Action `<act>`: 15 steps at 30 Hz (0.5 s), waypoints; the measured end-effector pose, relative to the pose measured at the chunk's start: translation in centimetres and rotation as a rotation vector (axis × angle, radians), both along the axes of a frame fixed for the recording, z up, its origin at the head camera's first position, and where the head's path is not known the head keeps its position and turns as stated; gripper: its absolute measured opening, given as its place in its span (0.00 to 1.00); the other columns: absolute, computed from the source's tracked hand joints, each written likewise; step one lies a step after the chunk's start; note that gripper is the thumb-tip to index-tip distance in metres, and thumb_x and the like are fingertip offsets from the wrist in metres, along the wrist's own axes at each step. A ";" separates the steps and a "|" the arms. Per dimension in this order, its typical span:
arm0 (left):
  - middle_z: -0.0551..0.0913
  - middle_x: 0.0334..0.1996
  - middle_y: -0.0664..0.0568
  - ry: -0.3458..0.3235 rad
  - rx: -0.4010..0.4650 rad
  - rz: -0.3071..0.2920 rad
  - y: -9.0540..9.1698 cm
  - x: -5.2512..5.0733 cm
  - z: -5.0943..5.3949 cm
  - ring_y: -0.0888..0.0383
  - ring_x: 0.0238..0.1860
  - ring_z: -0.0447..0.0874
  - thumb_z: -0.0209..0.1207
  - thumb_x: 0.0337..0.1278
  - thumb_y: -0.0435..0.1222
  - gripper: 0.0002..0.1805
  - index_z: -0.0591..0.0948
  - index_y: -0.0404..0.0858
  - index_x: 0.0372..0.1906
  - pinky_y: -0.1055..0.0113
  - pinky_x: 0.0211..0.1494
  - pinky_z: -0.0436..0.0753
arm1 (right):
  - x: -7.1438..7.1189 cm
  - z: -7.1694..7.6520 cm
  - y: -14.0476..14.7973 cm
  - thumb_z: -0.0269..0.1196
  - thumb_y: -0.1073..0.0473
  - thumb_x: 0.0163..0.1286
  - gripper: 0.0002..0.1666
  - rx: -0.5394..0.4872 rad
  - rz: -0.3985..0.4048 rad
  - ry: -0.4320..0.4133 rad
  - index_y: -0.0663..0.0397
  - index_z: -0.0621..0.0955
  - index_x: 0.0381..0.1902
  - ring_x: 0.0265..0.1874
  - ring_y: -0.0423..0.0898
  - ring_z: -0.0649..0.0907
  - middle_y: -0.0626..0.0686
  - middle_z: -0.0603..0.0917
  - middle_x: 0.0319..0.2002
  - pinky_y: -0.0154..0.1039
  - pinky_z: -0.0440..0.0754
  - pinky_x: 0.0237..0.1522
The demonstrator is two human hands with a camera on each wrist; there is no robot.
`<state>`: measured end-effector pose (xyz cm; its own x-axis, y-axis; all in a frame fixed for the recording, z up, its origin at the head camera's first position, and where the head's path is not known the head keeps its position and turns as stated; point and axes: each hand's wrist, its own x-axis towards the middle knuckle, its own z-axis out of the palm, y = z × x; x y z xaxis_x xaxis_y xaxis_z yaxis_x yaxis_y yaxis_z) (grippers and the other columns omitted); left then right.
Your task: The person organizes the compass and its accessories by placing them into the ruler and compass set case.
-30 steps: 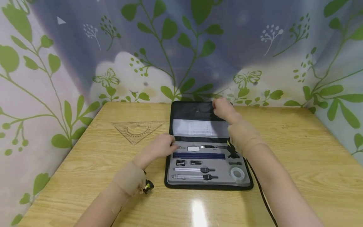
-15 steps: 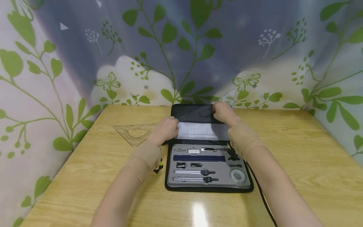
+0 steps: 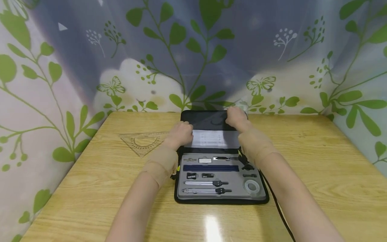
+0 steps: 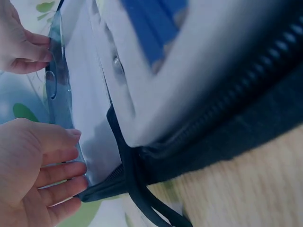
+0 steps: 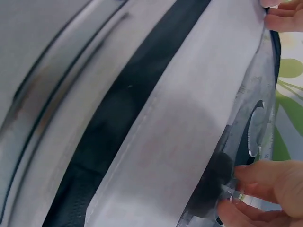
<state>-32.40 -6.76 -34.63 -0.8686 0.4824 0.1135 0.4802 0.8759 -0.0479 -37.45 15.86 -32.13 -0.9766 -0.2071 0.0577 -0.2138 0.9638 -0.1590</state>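
Observation:
A black zip case of drawing instruments (image 3: pixel 222 201) lies open on the table, its lid toward the curtain. At the lid's far right, my right hand (image 3: pixel 237 117) pinches a clear plastic set square (image 5: pixel 257 127) with printed scale marks and a round cutout. Part of that piece lies over the lid's clear pocket. My left hand (image 3: pixel 180 133) rests at the lid's left edge, with fingers fairly straight and thumb over the pocket (image 4: pixel 87 142). A clear triangle with a protractor cutout (image 3: pixel 142 143) lies left of the case; the left hand hides its right tip.
In the grey tray (image 3: pixel 211 196) sit two compasses (image 3: pixel 208 191), a dark blue ruler (image 3: pixel 210 168), a white eraser (image 3: pixel 205 160), a sharpener (image 3: pixel 191 175) and a roll of tape (image 3: pixel 251 187). A black cable (image 3: pixel 278 205) runs beside the right forearm. A patterned curtain (image 3: pixel 169 67) hangs behind.
My left hand has moved up from the tray's upper left corner to the lid's left edge, covering the triangle's right tip. The right hand stays at the lid's far right.

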 end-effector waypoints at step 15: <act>0.74 0.52 0.39 -0.103 -0.024 0.063 1.1 -0.2 -0.3 0.43 0.53 0.70 0.53 0.60 0.39 0.20 0.76 0.34 0.54 0.52 0.56 0.69 | 0.0 -0.3 0.1 0.61 0.56 0.59 0.18 0.033 -0.111 -0.021 0.67 0.79 0.40 0.40 0.61 0.80 0.65 0.80 0.43 0.53 0.78 0.37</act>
